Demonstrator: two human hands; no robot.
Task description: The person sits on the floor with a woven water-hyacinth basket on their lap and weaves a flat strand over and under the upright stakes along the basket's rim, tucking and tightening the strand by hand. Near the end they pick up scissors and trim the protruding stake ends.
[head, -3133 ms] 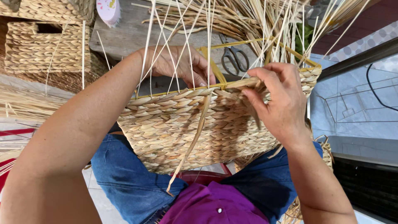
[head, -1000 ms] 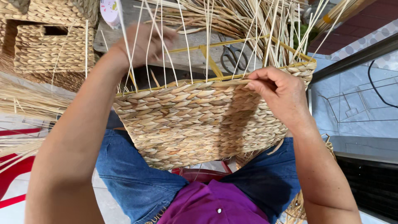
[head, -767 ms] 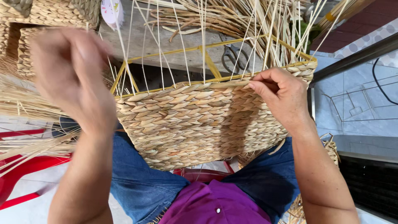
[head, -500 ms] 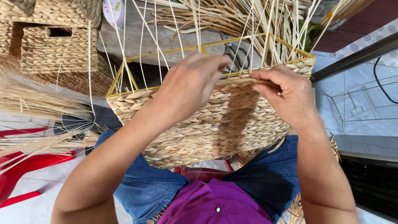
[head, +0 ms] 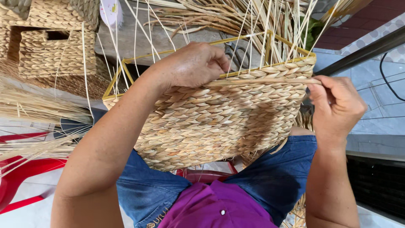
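Woven basket [head: 219,122] between left hand [head: 192,65], right hand [head: 337,107]

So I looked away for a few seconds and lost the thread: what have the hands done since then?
The left hand swung out to the left, then returned to the basket rim. The right hand left the rim and drew a flat weaving strand out to the right, pinched in its fingers. The basket stayed on the lap.

Bright, even daylight with soft shadows, no harsh glare, sharp focus, and slight wide-angle stretching at the edges.
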